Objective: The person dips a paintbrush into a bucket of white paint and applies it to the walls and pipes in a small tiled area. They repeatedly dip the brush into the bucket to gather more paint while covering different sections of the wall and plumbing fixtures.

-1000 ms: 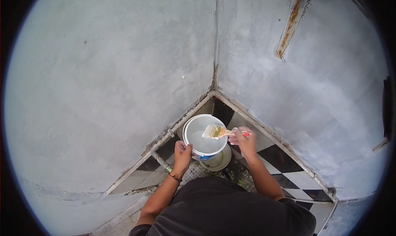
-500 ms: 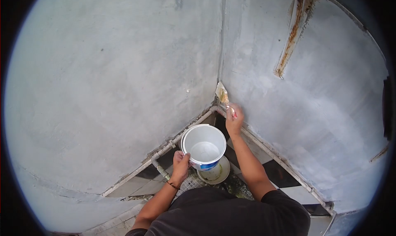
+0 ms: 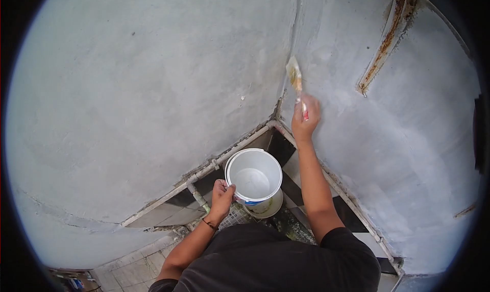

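Note:
My left hand (image 3: pixel 222 196) is closed on the rim of a white bucket (image 3: pixel 253 175), which has a little white liquid at its bottom and a blue label on its outside. In my right hand (image 3: pixel 307 113) is a paintbrush (image 3: pixel 294 77) with a white and red handle. Its wide, pale bristles point up and lie at or near the corner where two grey walls meet. Whether the bristles touch the wall is hard to tell. Under the bucket stands a second round container (image 3: pixel 268 206), partly hidden by it.
Pale pipes (image 3: pixel 240 146) run along the foot of both walls, with a bend (image 3: pixel 194 187) at the left. A rusty strip (image 3: pixel 380 54) marks the right wall (image 3: pixel 408 139). Dark and light tiles (image 3: pixel 352 218) lie below. Small items (image 3: pixel 76 283) show at the lower left.
My right hand has moved the brush up along the corner. The view has shifted a little. My left hand still holds the bucket in about the same place.

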